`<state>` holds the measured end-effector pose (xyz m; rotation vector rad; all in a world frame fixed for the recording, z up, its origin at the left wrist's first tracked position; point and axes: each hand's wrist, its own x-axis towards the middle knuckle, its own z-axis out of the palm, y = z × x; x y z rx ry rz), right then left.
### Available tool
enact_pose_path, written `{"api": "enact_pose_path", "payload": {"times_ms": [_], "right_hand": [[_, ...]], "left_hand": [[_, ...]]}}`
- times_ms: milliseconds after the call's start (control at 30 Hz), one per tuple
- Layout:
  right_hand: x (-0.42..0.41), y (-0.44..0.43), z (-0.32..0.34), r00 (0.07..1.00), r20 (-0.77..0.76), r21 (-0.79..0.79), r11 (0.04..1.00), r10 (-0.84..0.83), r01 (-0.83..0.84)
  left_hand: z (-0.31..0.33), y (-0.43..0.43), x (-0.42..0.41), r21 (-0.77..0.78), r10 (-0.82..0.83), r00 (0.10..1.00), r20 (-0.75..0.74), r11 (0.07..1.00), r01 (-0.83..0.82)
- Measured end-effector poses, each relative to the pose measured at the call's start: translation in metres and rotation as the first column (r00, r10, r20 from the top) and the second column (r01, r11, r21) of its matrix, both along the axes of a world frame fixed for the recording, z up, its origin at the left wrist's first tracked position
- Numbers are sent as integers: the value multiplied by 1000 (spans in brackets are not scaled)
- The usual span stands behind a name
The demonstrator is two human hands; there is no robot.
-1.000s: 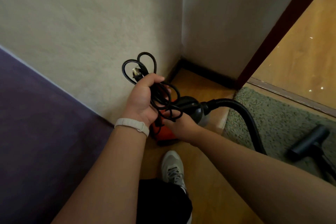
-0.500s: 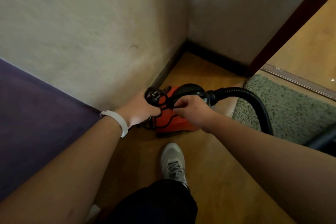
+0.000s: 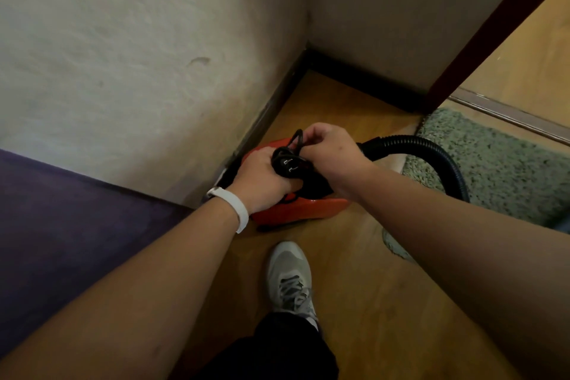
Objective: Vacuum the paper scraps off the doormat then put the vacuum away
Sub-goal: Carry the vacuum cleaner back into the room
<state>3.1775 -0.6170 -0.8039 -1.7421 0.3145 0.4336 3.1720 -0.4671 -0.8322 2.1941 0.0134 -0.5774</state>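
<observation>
A small red vacuum (image 3: 296,210) sits on the wooden floor in the wall corner. Its black ribbed hose (image 3: 431,151) arcs right over the green doormat (image 3: 505,163). My left hand (image 3: 262,176) grips the bundled black power cord (image 3: 290,163), plug facing up, on top of the vacuum. My right hand (image 3: 333,148) pinches a loop of that cord just above the bundle. Most of the vacuum's top is hidden under both hands. No paper scraps show on the visible part of the mat.
Pale walls (image 3: 154,55) meet in a corner with dark skirting just behind the vacuum. A purple surface (image 3: 61,225) lies at the left. My grey shoe (image 3: 290,278) stands on the floor close to the vacuum. A dark door frame (image 3: 493,21) and threshold lie at the right.
The cord bundle has come down from chest height onto the vacuum's top. Both hands have closed in over it, and my view has tilted lower toward the corner.
</observation>
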Motion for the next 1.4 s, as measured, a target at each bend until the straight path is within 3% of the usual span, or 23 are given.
{"api": "enact_pose_path", "payload": {"times_ms": [167,267,400,533,633,933,1033,1200,1333,1400], "right_hand": [[1,-20,-3,999,-39,32,999,-33,34],[-6,-45,-9,999,-8,-134,990,46,-46],[-15,-83,-25,990,37,-365,924,135,-112],[-23,-131,-50,988,82,-638,768,131,-49],[-36,-171,-74,998,54,-734,679,43,11],[-50,-206,-126,996,10,-684,726,-90,73],[-61,-216,-143,966,-113,-589,799,-233,124],[-142,-240,-188,852,-365,-561,819,-375,120],[-206,-264,-210,677,-579,-637,770,-453,-30],[-216,-264,-210,666,-602,-629,775,-440,-56]], "left_hand": [[-4,-10,10,265,-108,982,152,962,64],[-7,-20,15,457,-249,939,238,882,118],[-11,-30,18,546,-404,887,223,806,229],[-15,-42,22,647,-464,868,175,719,254],[-18,-48,26,692,-471,867,161,681,241],[-37,-53,23,671,-363,912,189,726,150],[-42,-53,23,640,-308,934,179,758,127],[-40,-58,20,671,-274,944,185,736,83],[-37,-61,18,684,-274,941,197,726,68],[-34,-61,18,675,-273,943,191,734,76]]}}
